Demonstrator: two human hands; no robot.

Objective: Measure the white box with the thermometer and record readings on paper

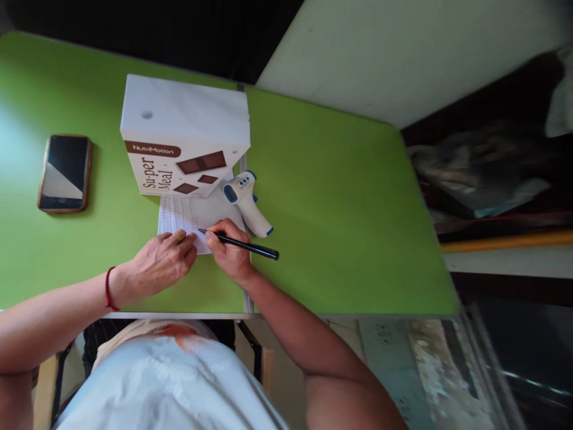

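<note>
In my right hand (233,251) is a black pen (250,245), its tip at the surface of a white sheet of paper (206,215) with rows of small marks. My left hand (163,263) rests flat on the paper's lower left edge, fingers stretched forward, a ring on one finger. Just beyond the sheet stands a white box (188,125) printed "NutriMotion Su-per Meal", covering the paper's far part. A white and blue infrared thermometer (248,203) lies at the paper's right side, close to my right hand.
A phone (65,173) in a brown case lies at the left of the green folding table (340,221). A seam runs across the table near the box's right side. To the right, grey bags or cloth (474,167) sit on a dark shelf with a yellow edge.
</note>
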